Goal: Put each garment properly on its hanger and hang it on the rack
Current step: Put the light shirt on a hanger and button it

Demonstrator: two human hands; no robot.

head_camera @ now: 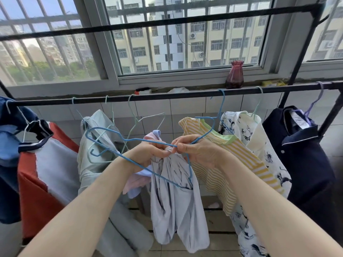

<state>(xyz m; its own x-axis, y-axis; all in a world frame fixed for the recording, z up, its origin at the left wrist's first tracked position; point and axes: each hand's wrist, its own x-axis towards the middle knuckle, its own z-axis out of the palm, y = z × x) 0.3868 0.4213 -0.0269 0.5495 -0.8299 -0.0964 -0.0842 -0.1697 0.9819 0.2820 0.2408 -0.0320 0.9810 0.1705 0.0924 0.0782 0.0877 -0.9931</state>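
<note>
Black rack [167, 95]: rail runs the full width below the window [185, 43]. Hung on it, from the person's left: navy-and-blue garment [7, 145]; red-and-grey top [46, 173]; pale green-grey garment [92, 154]; yellow striped top [232, 164]; white floral garment [259, 145]; navy shirt [306, 154]. One bare pale green hanger [144, 119] hangs between the green-grey garment and the striped top.

Pale lilac garment [176, 210], dark streaks, hangs bunched from both hands in front of the rack, not on the rail.

Blue wire hanger [115, 134], held with it, is tilted, hook pointing to the person's left.

Left hand [148, 153]: clenched on the lilac fabric and the hanger wire.

Right hand [198, 153]: pinching the hanger wire just beside the left hand.

Dark red vase [234, 75] stands on the sill.
</note>
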